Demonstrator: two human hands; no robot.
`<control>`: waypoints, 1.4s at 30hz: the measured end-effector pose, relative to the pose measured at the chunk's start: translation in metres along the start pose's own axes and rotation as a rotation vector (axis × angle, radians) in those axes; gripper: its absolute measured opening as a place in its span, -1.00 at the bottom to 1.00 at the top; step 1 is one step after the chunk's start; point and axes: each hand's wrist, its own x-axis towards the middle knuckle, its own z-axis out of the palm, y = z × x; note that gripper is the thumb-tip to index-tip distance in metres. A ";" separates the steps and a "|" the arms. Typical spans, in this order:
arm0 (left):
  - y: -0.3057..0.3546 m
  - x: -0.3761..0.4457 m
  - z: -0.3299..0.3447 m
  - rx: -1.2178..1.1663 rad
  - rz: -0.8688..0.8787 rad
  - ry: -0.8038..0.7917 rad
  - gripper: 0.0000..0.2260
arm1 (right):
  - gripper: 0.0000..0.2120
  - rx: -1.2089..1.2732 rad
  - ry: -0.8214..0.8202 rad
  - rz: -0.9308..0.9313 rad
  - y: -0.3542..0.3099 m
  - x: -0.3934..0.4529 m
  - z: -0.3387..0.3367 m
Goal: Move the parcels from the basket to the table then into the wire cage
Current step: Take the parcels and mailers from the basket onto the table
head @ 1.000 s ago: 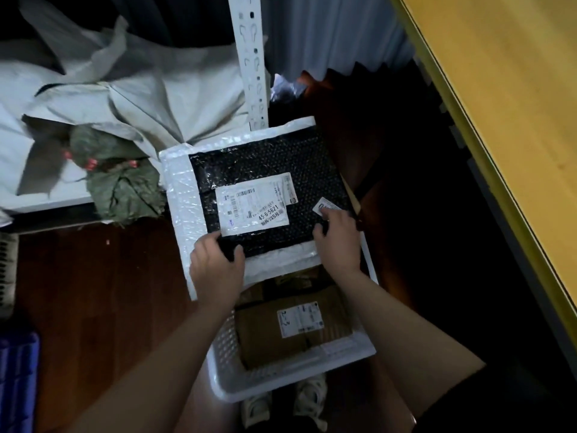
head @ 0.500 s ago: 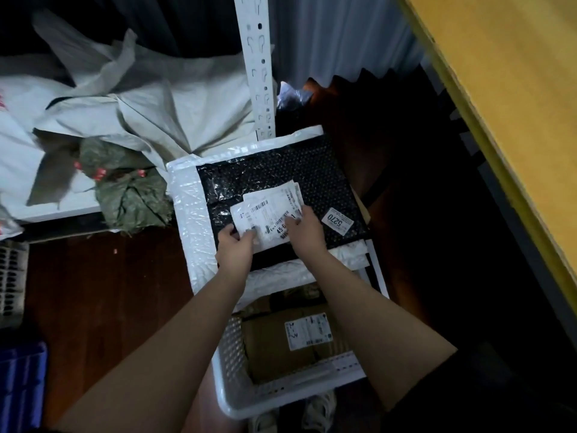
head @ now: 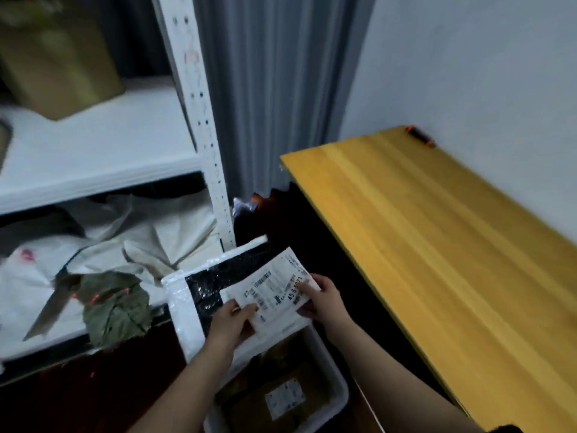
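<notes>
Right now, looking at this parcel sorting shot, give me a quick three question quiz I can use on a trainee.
1. True or false: the bubble-wrap parcel already lies on the wooden table.
2. Multiple choice: what remains in the white basket? A) a brown parcel with a white label B) a green cloth C) nothing visible
3. Fill in: the left hand and the right hand both grip the parcel near its white ____.

Key: 1. False, both hands hold it above the basket, left of the table. 2. A, the brown parcel. 3. Label.
</notes>
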 end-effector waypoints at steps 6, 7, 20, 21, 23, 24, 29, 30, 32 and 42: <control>0.065 -0.054 0.072 0.018 0.101 -0.191 -0.89 | -0.89 0.191 0.060 -0.035 -0.045 -0.071 -0.039; 0.072 -0.059 0.084 0.043 0.109 -0.228 -0.89 | -0.88 0.196 0.087 -0.046 -0.050 -0.077 -0.047; 0.130 -0.043 0.268 0.496 0.329 -0.361 -0.69 | -0.78 0.212 0.399 -0.094 -0.096 -0.052 -0.217; 0.133 -0.037 0.289 0.554 0.358 -0.365 -0.71 | -0.78 0.207 0.414 -0.091 -0.099 -0.043 -0.233; 0.138 -0.023 0.334 0.636 0.389 -0.375 -0.77 | -0.69 0.229 0.434 -0.087 -0.104 -0.013 -0.267; 0.142 -0.015 0.357 0.674 0.400 -0.379 -0.80 | -0.57 0.235 0.461 -0.086 -0.107 0.003 -0.284; 0.145 0.015 0.459 0.892 0.416 -0.467 -0.69 | -0.22 0.056 0.637 -0.066 -0.120 0.064 -0.363; 0.147 0.018 0.473 0.925 0.426 -0.475 -0.64 | -0.31 0.004 0.641 -0.051 -0.124 0.071 -0.376; 0.148 0.026 0.503 1.009 0.450 -0.494 -0.59 | -0.57 -0.080 0.635 -0.006 -0.130 0.088 -0.402; 0.140 0.076 0.614 1.517 0.545 -0.646 -0.47 | -0.58 -0.204 0.619 0.074 -0.124 0.173 -0.490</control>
